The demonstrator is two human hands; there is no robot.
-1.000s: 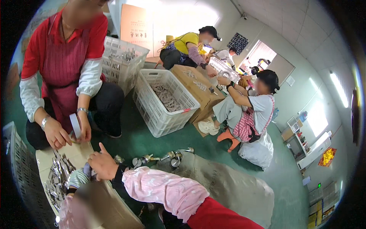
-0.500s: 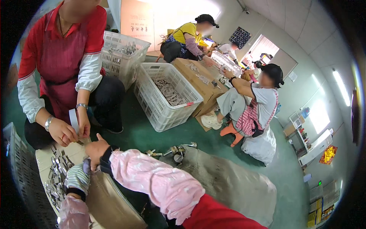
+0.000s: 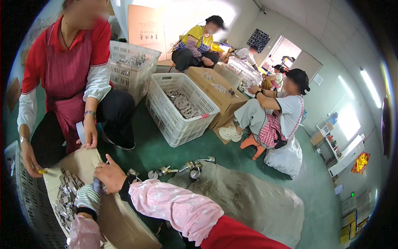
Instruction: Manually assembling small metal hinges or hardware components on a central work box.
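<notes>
My left hand, in a striped glove with grey fingertips, rests over the cardboard beside a heap of small metal parts. Its fingers are partly hidden, so their grip does not show. Bare and just right of it, my right hand reaches across to the grey fingertips at the cardboard's edge. The right thumb stands out, away from the fingers. Across the cardboard a co-worker's hand holds a white band-like loop; that person's other hand has a small yellow-ended tool.
Round metal fittings lie on the green floor beside a grey-beige sack. White crates of metal parts and a brown carton stand beyond. A dark crate is at the left; a seated co-worker is at the right.
The co-worker's hands have moved apart, one going left with the yellow-ended tool. My hands have shifted slightly right and down in the picture. More of the cardboard's far corner shows.
</notes>
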